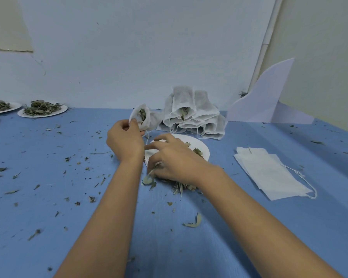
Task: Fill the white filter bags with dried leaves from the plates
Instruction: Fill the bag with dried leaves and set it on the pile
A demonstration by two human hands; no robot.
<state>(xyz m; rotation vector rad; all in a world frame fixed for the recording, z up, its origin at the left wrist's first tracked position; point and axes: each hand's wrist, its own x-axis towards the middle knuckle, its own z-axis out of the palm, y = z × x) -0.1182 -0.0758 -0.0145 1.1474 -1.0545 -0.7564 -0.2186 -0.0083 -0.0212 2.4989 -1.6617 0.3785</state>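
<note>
My left hand [125,140] holds an open white filter bag [142,117] by its rim, above the blue table; dried leaves show inside its mouth. My right hand [172,160] lies over the near edge of a white plate [201,147], fingers curled round a clump of dried leaves [181,186] that spills off the plate toward me. A string hangs from the bag between my hands. Behind the plate stands a pile of filled filter bags [191,115]. Flat empty filter bags [269,173] lie to the right.
Two more plates heaped with dried leaves [42,109] [0,107] and the edge of a third plate sit at the far left. Leaf crumbs scatter over the blue table [48,177]. A white curved card [265,101] leans against the wall at the back right.
</note>
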